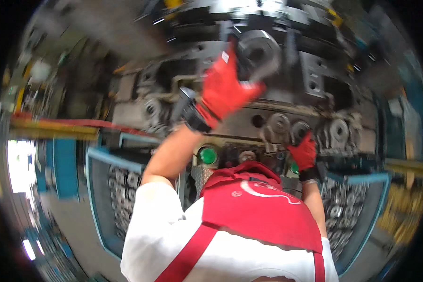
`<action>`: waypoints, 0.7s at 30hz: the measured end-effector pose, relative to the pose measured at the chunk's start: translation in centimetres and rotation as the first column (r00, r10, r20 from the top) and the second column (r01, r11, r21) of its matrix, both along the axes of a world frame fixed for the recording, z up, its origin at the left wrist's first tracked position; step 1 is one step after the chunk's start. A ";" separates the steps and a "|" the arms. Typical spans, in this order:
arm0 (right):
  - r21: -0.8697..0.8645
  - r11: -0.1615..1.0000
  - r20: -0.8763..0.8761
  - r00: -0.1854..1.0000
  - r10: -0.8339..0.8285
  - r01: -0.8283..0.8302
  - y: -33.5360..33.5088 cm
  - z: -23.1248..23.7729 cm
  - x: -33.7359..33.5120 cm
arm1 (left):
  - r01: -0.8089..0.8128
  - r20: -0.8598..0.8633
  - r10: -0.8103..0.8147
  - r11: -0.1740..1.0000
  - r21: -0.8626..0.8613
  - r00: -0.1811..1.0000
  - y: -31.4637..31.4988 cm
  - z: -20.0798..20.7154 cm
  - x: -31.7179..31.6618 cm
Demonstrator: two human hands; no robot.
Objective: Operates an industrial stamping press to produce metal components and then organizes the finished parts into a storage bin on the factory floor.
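Observation:
My left hand (225,89), in a red glove and blurred by motion, reaches forward with thumb and fingers spread apart. Its fingers lie beside a thick ring-shaped metal part (269,43) in the machine; contact between them is unclear. Farther right and lower, my right hand (304,152), also red-gloved, has its fingertips closed at a small round-ended metal part (300,128) on the machine's front ledge. A similar metal part (279,123) stands just left of it, and another metal part (338,131) sits to the right.
Blue-framed bins hold rows of metal parts, one bin (91,188) at left and one bin (383,197) at right. A green button (208,155) sits near my waist. Dark machine blocks (312,77) rise beyond the ledge. A yellow rail (56,129) runs at far left.

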State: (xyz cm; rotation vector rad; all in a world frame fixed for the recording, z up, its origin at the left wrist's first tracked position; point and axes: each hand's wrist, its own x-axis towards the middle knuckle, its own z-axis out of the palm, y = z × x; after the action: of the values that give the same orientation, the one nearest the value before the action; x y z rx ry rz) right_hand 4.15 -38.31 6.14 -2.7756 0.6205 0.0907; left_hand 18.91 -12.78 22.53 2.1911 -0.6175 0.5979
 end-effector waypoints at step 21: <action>0.535 0.844 0.067 0.995 -0.080 0.031 -2.3 3.0 -2.1 | -0.509 -0.340 0.784 0.604 0.613 0.520 13.6 -16.8 -7.6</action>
State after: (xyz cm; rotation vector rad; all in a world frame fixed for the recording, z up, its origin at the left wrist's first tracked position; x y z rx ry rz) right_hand 2.04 -40.62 9.11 -2.2057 0.5507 0.1100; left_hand 11.32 0.79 5.68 2.8595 0.5571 0.0831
